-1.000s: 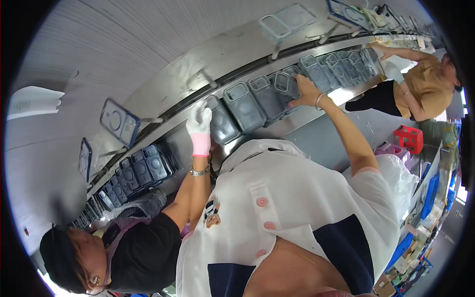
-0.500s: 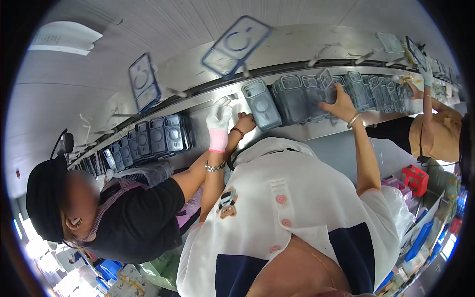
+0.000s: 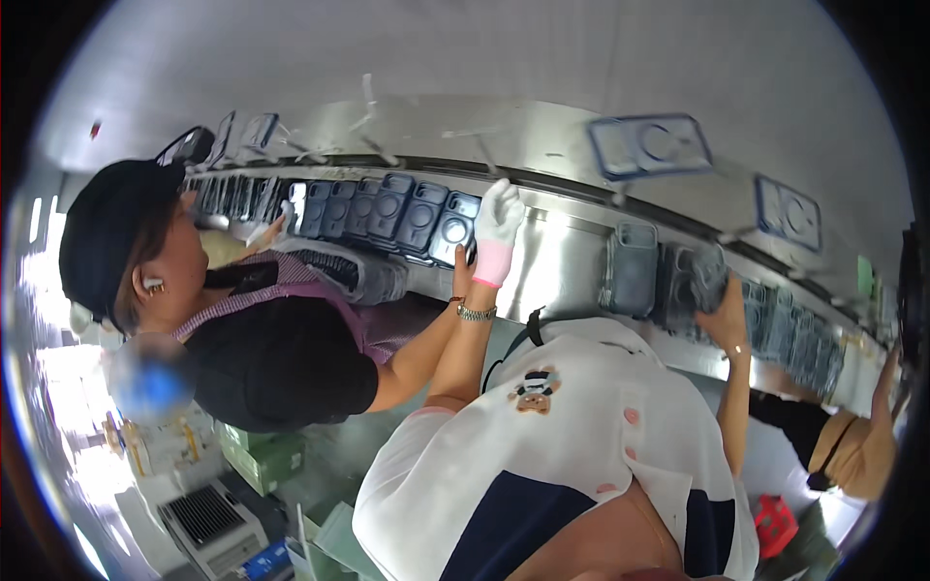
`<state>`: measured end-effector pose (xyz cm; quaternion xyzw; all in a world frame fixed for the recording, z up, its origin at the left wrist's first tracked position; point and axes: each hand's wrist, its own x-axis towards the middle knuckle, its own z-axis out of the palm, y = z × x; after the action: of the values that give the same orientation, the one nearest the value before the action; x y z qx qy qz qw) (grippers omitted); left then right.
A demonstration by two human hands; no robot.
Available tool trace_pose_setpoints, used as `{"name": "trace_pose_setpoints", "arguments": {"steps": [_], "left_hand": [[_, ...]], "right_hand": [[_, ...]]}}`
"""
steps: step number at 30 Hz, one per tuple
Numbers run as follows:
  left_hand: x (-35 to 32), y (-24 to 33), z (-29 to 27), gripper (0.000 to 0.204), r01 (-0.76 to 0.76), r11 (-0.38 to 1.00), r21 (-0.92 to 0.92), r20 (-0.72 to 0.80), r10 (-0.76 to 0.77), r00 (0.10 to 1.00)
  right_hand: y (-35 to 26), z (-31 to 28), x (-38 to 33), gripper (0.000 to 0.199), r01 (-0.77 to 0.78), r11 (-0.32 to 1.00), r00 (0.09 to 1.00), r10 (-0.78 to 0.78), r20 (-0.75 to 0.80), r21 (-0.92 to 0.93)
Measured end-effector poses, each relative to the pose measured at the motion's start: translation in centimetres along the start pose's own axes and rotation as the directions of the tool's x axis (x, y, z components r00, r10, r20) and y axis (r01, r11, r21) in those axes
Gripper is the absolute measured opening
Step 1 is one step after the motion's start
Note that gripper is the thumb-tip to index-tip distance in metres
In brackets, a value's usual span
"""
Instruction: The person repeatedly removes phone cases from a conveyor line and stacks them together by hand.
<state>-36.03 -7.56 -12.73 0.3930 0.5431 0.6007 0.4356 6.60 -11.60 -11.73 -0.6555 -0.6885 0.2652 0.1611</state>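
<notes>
My left hand [image 3: 500, 215], in a white glove with a pink cuff, is raised over the metal ledge. Its fingers are curled, with nothing visible in them. Just left of it stands a row of dark-framed clear phone cases [image 3: 389, 205]; a co-worker's bare hand [image 3: 463, 266] touches the nearest end. My bare right hand [image 3: 725, 318] is closed round a smoky clear phone case [image 3: 710, 275], slightly blurred, above the right-hand row. Beside it, a grey translucent phone case [image 3: 634, 269] stands at the front of that row. Further phone cases [image 3: 794, 329] continue to the right.
Blue-framed cases [image 3: 651, 145] [image 3: 788, 213] hang on holders along a rail above the ledge [image 3: 554, 257]. At my left is a co-worker in a black cap [image 3: 121, 208], beside a plastic-wrapped bundle [image 3: 354, 271]. Another person [image 3: 857, 455] works at far right. A red crate [image 3: 775, 525] stands below.
The view has swung left, so the rows and hanging cases appear farther right. My right hand, earlier spread at the row, is now closed round a case. The co-worker's hand now touches the left row.
</notes>
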Motion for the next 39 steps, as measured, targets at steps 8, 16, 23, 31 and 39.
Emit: {"name": "trace_pose_setpoints", "arguments": {"steps": [8,16,23,31,39], "left_hand": [[7.8,4.0,3.1,0.085,-0.152,0.977,0.148,-0.041,0.159,0.986],[10.5,3.6,10.2,0.044,-0.032,0.994,-0.101,0.378,0.068,0.923],[7.1,3.4,18.0,0.026,0.061,0.976,-0.207,0.572,0.070,0.817],[3.0,2.5,29.0,0.030,0.075,0.983,-0.170,0.668,0.059,0.742],[-0.7,-1.1,40.8,0.041,-0.016,0.970,-0.244,0.645,0.175,0.744]], "right_hand": [[-9.2,-4.6,-1.3,0.099,0.005,0.554,0.967,-0.214,0.137,0.832],[-13.8,-8.5,9.6,0.082,0.368,0.561,0.922,-0.322,-0.214,0.742],[-7.8,-12.2,9.3,0.085,0.324,0.588,0.929,-0.344,-0.133,0.741],[-5.3,-18.1,10.6,0.082,0.452,0.891,0.885,-0.455,-0.099,-0.047],[0.7,-23.5,11.4,0.086,0.313,0.857,0.944,-0.232,0.236,-0.409]]}}
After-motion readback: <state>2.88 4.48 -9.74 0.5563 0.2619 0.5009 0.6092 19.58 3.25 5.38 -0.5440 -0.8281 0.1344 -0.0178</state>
